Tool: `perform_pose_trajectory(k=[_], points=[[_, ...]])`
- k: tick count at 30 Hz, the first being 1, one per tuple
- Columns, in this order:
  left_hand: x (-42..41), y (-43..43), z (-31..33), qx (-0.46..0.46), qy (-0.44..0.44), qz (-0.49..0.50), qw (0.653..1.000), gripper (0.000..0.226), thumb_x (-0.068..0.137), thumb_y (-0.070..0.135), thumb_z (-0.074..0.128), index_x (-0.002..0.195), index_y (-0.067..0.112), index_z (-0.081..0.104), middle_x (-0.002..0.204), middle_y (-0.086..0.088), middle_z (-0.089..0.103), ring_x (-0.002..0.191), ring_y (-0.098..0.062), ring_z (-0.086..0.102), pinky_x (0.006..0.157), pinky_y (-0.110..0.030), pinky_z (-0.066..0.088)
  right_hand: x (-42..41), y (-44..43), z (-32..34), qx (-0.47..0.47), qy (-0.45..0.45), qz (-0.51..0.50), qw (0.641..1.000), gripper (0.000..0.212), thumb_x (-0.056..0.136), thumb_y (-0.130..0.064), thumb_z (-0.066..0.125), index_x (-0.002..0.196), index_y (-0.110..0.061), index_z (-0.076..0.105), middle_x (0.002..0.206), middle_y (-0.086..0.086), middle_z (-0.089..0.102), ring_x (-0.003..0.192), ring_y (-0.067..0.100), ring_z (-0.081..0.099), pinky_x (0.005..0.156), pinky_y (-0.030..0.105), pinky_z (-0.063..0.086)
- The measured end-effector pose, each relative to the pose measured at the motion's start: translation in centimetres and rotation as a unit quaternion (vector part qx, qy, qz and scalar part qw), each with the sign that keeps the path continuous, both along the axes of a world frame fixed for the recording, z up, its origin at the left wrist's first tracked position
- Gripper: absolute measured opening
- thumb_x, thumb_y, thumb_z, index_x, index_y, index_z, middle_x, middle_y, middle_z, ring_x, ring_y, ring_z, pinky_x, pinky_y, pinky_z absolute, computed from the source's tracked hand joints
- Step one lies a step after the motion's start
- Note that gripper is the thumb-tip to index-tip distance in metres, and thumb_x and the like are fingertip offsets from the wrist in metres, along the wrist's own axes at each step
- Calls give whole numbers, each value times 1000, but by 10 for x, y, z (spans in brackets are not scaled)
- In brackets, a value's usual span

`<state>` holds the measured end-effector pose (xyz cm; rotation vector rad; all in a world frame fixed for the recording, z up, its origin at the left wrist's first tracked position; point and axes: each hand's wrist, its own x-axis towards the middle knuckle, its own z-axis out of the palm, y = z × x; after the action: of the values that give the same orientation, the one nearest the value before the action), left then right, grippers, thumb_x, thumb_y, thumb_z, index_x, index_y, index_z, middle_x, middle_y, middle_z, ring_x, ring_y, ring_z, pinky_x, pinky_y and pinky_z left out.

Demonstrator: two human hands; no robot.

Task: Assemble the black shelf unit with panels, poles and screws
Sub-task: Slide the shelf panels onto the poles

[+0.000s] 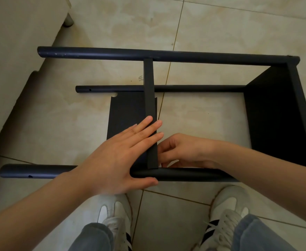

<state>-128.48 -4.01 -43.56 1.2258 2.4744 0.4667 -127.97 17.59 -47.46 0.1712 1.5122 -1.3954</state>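
1. Shelf unit (293, 73): lies on its side on the tiled floor (221, 29), just ahead of two white shoes (226, 205). Partly built, with an end panel (275, 120) fixed at the right.
2. Left hand (123, 153): fingers straight, pressed flat against the middle panel (149, 98), thumb tucked under the near pole (184, 175). Braces rather than grips.
3. Right hand (181, 151): fingers curled at the joint between middle panel and near pole. Possibly pinching a screw, but the fingertips hide it; cannot tell.
4. Likely failure, tipping: middle panel stands on edge between the near pole and the far pole (112, 53), apparently steadied only by the left palm. Any easing of that pressure risks a lean and a lost alignment with the screw hole.
5. Likely failure, rolling: round poles on smooth tile. A sideways push at the joint risks turning the near pole and carrying its hole off line.
6. Likely failure, pinching: right fingertips sit in the narrow gap between panel edge and pole.
7. Materials: panels flat, matt black, thin-edged, with a small notch at one corner. Poles cylindrical, dark, faintly glossy, drilled near the free ends. The low pole (193, 88) rests nearest the floor.
8. Floor: glazed beige tile, mottled, with thin grout lines.
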Motion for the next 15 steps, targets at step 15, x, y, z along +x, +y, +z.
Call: perform_pose_trajectory(k=[15], points=[[0,1,2,-2,4,-1,1000,94,82,74,49,156,20,29,167,5,13,154,-9,0,120,-39,18,-17,0,-8,-38,-96,53,993,18,93,-10,62,108,-5,69,99,5,67,92,15,60,82,27,53]])
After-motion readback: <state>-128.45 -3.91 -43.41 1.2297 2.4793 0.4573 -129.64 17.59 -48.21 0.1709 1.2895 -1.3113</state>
